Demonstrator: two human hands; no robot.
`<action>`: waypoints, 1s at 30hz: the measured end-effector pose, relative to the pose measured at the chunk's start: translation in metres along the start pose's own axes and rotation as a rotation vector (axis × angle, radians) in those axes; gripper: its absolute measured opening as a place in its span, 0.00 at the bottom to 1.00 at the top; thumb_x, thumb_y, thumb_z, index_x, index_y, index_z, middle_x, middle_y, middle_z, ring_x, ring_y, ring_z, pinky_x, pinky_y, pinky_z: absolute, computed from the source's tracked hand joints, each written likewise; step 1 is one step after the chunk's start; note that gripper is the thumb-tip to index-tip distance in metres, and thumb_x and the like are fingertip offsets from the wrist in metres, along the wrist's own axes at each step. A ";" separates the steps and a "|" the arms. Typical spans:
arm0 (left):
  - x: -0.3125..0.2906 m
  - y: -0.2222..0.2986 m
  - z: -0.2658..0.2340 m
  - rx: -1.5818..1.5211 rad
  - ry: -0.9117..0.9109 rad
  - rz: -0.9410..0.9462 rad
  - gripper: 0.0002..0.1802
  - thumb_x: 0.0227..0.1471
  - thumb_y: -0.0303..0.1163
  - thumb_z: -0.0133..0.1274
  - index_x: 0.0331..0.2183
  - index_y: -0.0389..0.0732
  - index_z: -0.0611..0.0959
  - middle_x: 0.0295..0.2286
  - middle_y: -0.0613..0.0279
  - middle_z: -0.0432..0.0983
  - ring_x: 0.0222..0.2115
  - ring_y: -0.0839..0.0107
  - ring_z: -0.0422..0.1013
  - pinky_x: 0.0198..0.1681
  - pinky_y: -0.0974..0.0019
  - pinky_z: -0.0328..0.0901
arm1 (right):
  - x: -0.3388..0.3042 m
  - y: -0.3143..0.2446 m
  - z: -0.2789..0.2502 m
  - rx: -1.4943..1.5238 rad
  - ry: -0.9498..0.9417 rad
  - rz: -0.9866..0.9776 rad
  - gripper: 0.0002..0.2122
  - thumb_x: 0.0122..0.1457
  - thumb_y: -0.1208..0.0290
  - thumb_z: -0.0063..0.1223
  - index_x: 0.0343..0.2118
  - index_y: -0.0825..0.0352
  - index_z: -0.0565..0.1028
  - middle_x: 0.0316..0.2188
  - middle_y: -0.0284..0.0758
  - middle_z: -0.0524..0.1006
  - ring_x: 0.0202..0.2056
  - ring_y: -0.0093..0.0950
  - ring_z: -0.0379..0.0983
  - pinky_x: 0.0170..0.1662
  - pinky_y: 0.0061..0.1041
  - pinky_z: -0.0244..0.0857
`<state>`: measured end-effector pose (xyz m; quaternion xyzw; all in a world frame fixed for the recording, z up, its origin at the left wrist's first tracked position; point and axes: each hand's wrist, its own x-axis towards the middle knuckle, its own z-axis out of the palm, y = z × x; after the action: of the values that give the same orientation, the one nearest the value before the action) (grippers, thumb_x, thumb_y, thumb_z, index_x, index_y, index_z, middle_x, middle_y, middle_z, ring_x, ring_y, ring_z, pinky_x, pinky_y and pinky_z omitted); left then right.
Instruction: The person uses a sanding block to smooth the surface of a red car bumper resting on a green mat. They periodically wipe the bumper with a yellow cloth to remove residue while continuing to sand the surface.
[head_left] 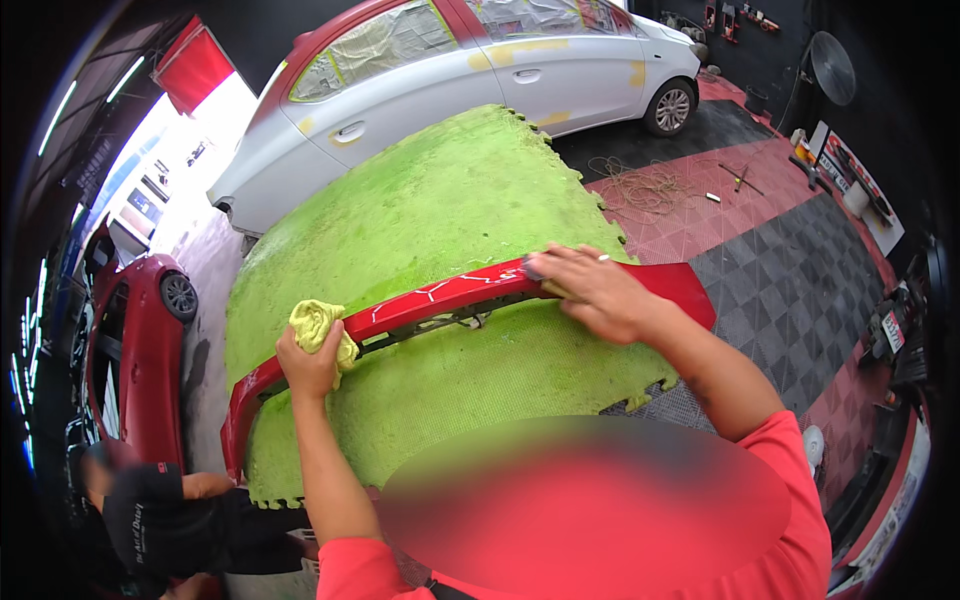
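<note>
Two bare hands work at one red bumper (pixel 465 289), which lies across a green mat (pixel 400 200). The left hand (pixel 308 368) has its fingers clamped on one yellow cloth (pixel 316 322), in front of the bumper's left part. The right hand (pixel 600 295), with one ring, lies over the bumper right of its middle, fingers together on one dark pad (pixel 530 268); whether they grip it, I cannot tell. Pale streaks mark the red surface between the hands. Two cars show: one white (pixel 420 105), its windows masked, and one red (pixel 145 360). One co-worker (pixel 170 520) in black stands at lower left.

Most of the pad is hidden under the fingers. A blurred oval covers the front of the wearer's red shirt (pixel 800 500). The white car's roof is cut off at the top.

Lettering runs down the co-worker's shirt, and a white label (pixel 893 332) at far right bears printed characters.
</note>
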<state>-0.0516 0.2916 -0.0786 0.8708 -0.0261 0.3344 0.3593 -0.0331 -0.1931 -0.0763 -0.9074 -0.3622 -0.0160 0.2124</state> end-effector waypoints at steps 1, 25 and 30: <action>-0.001 -0.001 0.001 -0.034 -0.007 -0.019 0.20 0.49 0.41 0.77 0.32 0.34 0.88 0.28 0.51 0.86 0.29 0.55 0.81 0.38 0.54 0.73 | -0.010 0.010 -0.002 0.000 0.011 0.042 0.34 0.69 0.66 0.49 0.78 0.63 0.57 0.78 0.39 0.59 0.80 0.41 0.48 0.80 0.49 0.39; 0.035 0.033 0.010 -0.039 -0.391 -0.231 0.19 0.54 0.38 0.74 0.39 0.34 0.87 0.33 0.58 0.88 0.33 0.67 0.83 0.39 0.61 0.76 | -0.117 0.056 0.044 1.269 1.312 0.462 0.19 0.66 0.79 0.63 0.58 0.64 0.73 0.37 0.29 0.78 0.29 0.17 0.73 0.32 0.19 0.69; 0.034 0.120 0.111 0.167 -0.542 0.178 0.21 0.55 0.31 0.71 0.50 0.40 0.84 0.43 0.52 0.83 0.45 0.55 0.81 0.51 0.53 0.75 | -0.125 0.080 0.054 1.532 1.264 0.264 0.15 0.76 0.66 0.50 0.60 0.66 0.74 0.39 0.28 0.81 0.33 0.20 0.77 0.33 0.24 0.71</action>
<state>0.0030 0.1381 -0.0428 0.9493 -0.1696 0.1206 0.2356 -0.0789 -0.3048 -0.1779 -0.3840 0.0079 -0.2340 0.8932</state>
